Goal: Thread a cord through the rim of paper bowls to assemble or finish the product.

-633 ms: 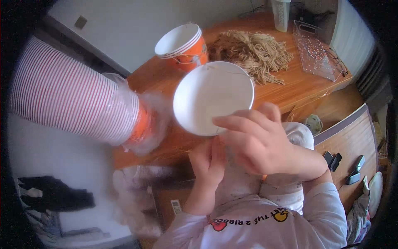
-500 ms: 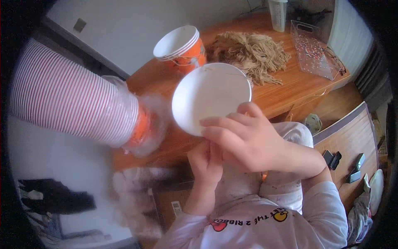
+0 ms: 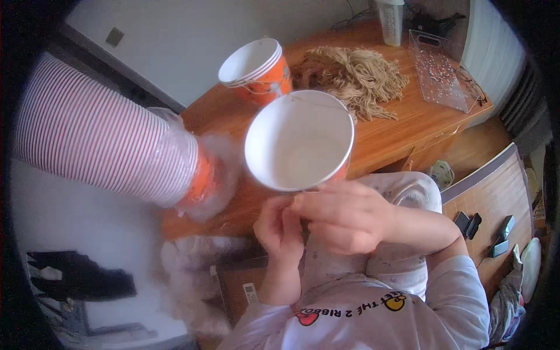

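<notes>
The stack [image 3: 105, 128] slants over the left edge of the counter [image 3: 204, 114]; a bump could tip it. The nested cups [image 3: 256, 70] sit farther back. The left hand [image 3: 280, 227] is curled beneath the cup [image 3: 298, 143], whose mouth faces up just beyond both hands. The right hand [image 3: 347, 219], fingers bunched, meets the left fingertips; what either grips I cannot tell. A loose grip might let the cup slip. The yarn [image 3: 359, 79] lies behind, its strands likely to snag.
</notes>
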{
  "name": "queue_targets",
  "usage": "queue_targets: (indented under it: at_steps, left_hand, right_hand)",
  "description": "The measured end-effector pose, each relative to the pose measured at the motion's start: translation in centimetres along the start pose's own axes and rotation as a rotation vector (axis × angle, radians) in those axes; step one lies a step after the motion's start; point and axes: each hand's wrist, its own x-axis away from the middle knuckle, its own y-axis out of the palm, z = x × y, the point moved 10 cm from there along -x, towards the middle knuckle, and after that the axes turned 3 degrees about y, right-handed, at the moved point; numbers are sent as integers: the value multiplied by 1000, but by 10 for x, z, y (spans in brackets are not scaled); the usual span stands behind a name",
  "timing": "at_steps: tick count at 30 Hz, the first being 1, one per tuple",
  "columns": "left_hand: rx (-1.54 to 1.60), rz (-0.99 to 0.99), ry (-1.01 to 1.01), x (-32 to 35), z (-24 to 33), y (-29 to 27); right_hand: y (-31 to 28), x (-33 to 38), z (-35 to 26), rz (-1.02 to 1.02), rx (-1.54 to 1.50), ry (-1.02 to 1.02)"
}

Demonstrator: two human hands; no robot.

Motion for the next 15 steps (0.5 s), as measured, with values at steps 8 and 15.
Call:
queue_targets:
  at_steps: [8,15]
  left_hand:
    - [525,-114,-377,4,-28,13]
    - [209,-158,-294,4,-27,5]
  right_hand:
    - [4,17,-7,-15,-142,-63]
    - [20,29,19,-133,5,249]
